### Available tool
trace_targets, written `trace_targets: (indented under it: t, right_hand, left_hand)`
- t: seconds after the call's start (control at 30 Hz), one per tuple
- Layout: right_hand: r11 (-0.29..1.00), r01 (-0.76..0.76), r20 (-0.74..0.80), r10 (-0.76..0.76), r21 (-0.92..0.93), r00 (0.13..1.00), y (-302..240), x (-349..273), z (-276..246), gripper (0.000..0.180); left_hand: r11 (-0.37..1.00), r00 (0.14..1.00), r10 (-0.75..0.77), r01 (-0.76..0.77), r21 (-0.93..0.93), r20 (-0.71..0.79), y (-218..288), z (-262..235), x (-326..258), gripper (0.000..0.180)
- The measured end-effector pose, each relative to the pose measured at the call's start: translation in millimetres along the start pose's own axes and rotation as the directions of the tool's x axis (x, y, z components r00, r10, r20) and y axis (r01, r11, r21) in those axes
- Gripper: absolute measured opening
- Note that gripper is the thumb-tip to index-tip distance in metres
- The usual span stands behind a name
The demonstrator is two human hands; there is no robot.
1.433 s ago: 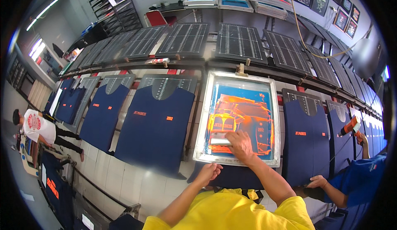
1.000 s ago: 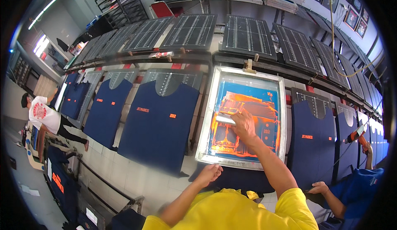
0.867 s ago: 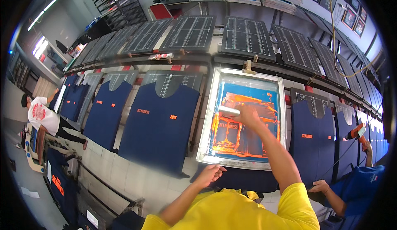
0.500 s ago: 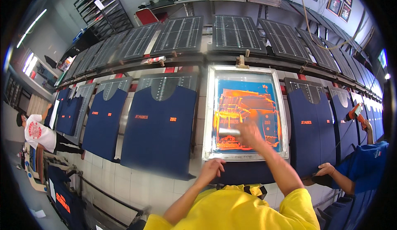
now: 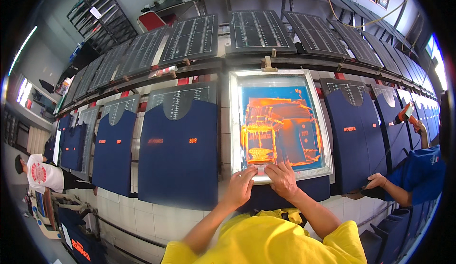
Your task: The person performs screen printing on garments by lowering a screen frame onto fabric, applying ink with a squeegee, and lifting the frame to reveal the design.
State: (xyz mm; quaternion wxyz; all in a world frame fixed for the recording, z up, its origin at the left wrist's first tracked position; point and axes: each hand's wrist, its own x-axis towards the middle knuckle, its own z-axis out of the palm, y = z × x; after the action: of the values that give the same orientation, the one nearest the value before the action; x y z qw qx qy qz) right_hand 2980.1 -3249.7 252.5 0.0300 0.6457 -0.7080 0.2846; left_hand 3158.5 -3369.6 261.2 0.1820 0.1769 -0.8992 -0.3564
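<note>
Both my hands are at the near end of a silver-framed printing screen (image 5: 233, 121), which lies flat over a navy shirt panel (image 5: 311, 191). My left hand (image 5: 241, 188) and my right hand (image 5: 284, 179) are side by side, fingers closed on a small pale squeegee (image 5: 261, 169). Most of the squeegee is hidden by my fingers. Bright orange ink (image 5: 261, 155) is smeared across the blue mesh, thickest at the lower left. At its far end the screen meets a metal clamp (image 5: 269, 64) on the rail.
Navy shirt panels with small orange prints lie on boards to the left (image 5: 180, 162) and right (image 5: 354, 143). Behind the rail runs a row of black boards (image 5: 260, 30). At right a co-worker in blue holds an orange heat gun (image 5: 404, 114). Another person (image 5: 42, 173) stands far left.
My right hand has come back toward me with the squeegee to the screen's near end. My left hand has moved up from beside the frame and joined it there. The view has shifted slightly.
</note>
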Motion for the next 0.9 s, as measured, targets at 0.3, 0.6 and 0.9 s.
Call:
trace_targets:
  t: [0.3, 0.6, 0.9]
  right_hand:
    - [0.998, -0.066, -0.146, 0.068, 0.018, 0.987, 86.5, 114.2, 35.5, 0.024]
    - [0.996, -0.068, -0.062, 0.072, 0.06, 0.995, 17.7, 34.2, -7.8, 0.03]
    - [0.998, -0.052, -0.091, 0.054, 0.021, 0.994, 41.6, 41.3, 25.1, 0.028]
  left_hand:
    - [0.994, 0.997, 0.047, -0.041, 0.104, -0.055, -75.5, -17.5, 142.9, 0.027]
    - [0.976, 0.995, 0.098, -0.098, 0.194, 0.011, -13.6, -20.7, 40.6, 0.038]
    - [0.968, 0.998, 0.068, -0.066, 0.242, -0.001, -37.2, -3.2, 54.9, 0.034]
